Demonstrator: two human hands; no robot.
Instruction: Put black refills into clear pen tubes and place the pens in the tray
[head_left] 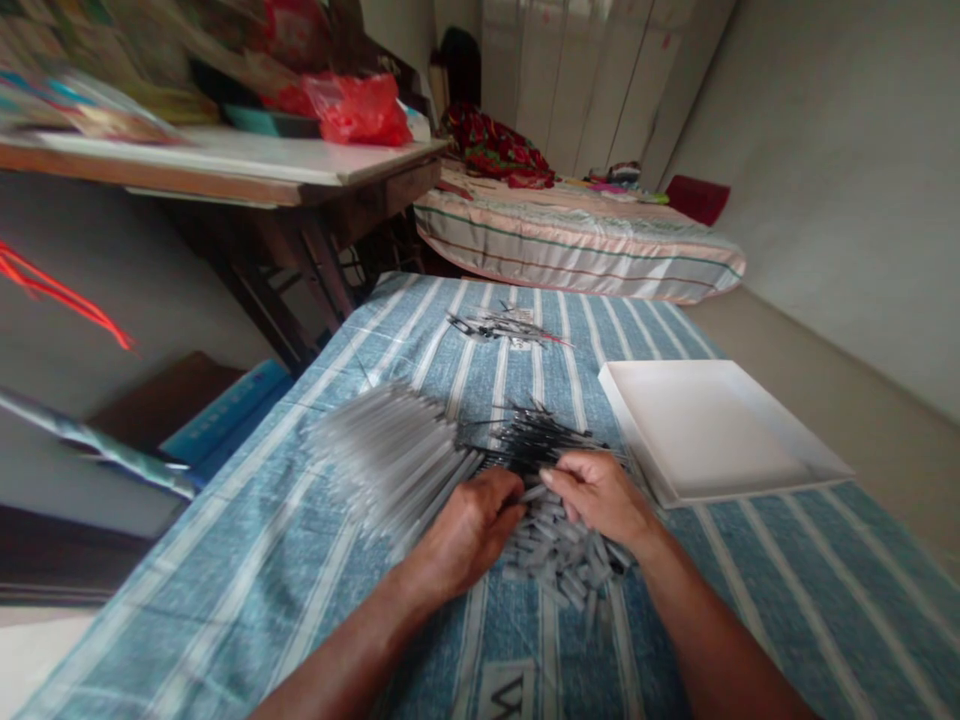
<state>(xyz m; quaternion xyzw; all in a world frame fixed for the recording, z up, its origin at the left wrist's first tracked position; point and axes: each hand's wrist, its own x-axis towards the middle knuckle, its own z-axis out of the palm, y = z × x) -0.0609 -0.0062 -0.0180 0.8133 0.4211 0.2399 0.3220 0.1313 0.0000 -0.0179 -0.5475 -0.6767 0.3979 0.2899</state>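
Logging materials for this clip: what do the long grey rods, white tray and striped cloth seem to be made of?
Rods: probably smooth plastic; pale, even grey, though blur hides detail.
Tray: perhaps matt plastic or card; its plain white surface leaves it open.
Cloth: apparently woven fabric, matt; mottled blue with soft creases.

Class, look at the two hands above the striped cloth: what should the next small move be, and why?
Probably ease the right hand slightly toward the left hand to line up their fingertips: the hands are close together, fingers curled, beside the heap of short grey pieces. What the left hand holds is hidden, so a gentle move seems wiser.
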